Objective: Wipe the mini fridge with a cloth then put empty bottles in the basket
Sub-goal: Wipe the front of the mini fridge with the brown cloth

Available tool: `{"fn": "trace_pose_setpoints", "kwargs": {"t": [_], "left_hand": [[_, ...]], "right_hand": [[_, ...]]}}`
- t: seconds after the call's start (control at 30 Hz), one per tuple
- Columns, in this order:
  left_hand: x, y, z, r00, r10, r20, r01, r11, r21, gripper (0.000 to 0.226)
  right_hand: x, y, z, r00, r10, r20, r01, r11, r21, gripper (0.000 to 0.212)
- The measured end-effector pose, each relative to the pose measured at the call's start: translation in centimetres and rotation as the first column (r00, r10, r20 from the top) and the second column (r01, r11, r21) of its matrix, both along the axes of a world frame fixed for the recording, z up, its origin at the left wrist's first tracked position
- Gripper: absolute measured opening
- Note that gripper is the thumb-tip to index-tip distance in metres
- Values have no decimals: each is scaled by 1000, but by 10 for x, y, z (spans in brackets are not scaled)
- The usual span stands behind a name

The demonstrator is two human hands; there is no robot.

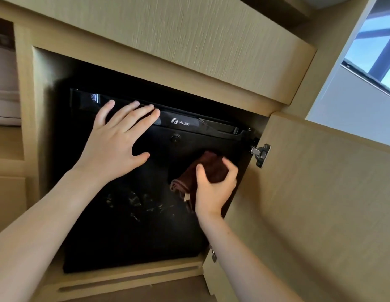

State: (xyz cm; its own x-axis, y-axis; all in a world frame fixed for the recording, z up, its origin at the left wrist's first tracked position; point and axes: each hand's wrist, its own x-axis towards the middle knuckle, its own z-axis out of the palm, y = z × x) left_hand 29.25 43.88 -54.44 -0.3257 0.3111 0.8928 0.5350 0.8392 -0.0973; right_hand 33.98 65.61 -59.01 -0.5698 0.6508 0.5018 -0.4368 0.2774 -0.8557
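A black mini fridge (133,232) with a glossy door and a WELLWAY logo sits inside a wooden cabinet niche. My left hand (117,140) lies flat with spread fingers against the upper left of the fridge door, fingertips on the top trim. My right hand (213,188) grips a bunched dark red cloth (202,171) and presses it to the right side of the door. The right hand looks blurred. No bottles or basket are in view.
The open cabinet door (309,203) stands at the right, held by a metal hinge (261,154). A wooden panel (168,35) overhangs the niche. A window (377,51) is at the upper right. A low wooden ledge (128,280) runs under the fridge.
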Motion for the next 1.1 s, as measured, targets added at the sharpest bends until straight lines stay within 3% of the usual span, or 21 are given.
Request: {"fn": "trace_pose_setpoints", "kwargs": {"t": [0.1, 0.27, 0.37, 0.5, 0.57, 0.73, 0.83, 0.97, 1.1], "left_hand": [[-1, -5, -2, 1000, -14, -26, 14, 1000, -11, 96], [-5, -30, -20, 994, -59, -91, 61, 998, 26, 72], [-2, -47, -35, 991, -29, -129, 34, 999, 35, 67], [0, -63, -40, 994, -3, -113, 2, 1000, -9, 65], [0, -67, -41, 996, -5, -90, 3, 1000, -21, 64], [-1, -68, -43, 996, -12, -93, 12, 1000, -11, 64], [-2, -69, -42, 995, -15, -99, 13, 1000, -24, 64], [-4, -69, -44, 993, -17, -121, 15, 1000, -22, 62], [-4, -70, -45, 993, -21, -117, 19, 1000, -19, 62]], "right_hand": [[-3, -5, 12, 999, 12, -47, -9, 998, 67, 59], [8, -12, -59, 987, 3, 162, -2, 1000, -7, 61], [7, -19, -40, 996, 4, 94, 0, 999, -40, 58], [-3, -27, 9, 997, 36, -71, -33, 998, 49, 58], [-4, -32, -5, 999, 14, -49, -11, 999, 50, 60], [14, -42, -80, 983, 49, 174, -42, 998, -41, 58], [8, -46, -51, 995, 56, 83, -50, 996, -74, 58], [-3, -52, -12, 993, 96, -65, -96, 995, 3, 58], [6, -58, -55, 995, 81, 66, -82, 997, 11, 57]]}}
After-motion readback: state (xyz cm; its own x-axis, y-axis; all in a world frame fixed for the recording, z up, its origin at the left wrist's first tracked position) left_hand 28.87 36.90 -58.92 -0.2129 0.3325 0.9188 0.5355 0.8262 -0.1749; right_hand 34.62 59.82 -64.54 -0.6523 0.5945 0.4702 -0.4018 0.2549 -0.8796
